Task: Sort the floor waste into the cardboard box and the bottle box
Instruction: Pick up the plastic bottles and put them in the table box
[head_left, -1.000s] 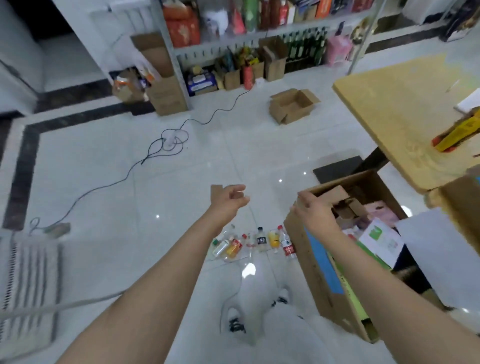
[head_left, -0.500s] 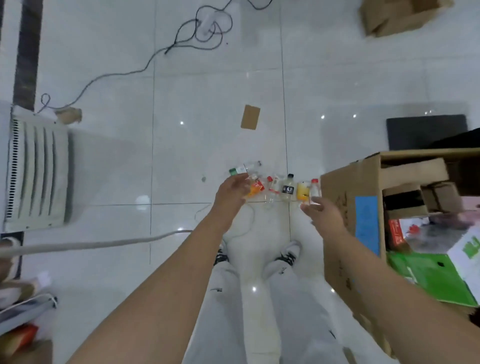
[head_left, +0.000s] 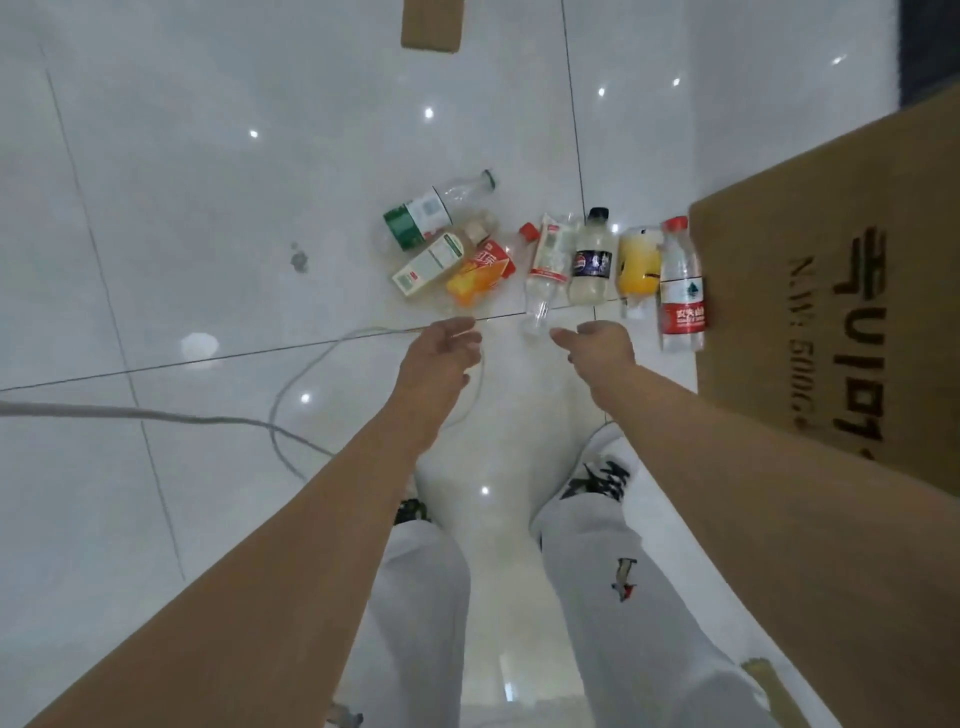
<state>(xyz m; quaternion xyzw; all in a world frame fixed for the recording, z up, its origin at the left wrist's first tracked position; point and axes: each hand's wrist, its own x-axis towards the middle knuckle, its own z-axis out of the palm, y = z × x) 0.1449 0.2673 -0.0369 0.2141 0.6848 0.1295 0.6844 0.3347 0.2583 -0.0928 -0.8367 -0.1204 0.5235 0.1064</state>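
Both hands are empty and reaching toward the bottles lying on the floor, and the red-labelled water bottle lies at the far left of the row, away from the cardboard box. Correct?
Not quite. The head view shows the red-labelled water bottle at the right end of the row, right beside the cardboard box. The rest holds: the left hand and right hand are empty, reaching toward the bottles.

Open white tile floor (head_left: 197, 171) lies left of and beyond the bottle cluster (head_left: 545, 260); access there is unobstructed. On the right, the cardboard box wall (head_left: 831, 291) stands against the red-labelled water bottle (head_left: 681, 291), closing that side. The bottles lie packed side by side, with little gap between them. A grey cable (head_left: 291, 395) loops across the near floor under the left hand (head_left: 439, 358).
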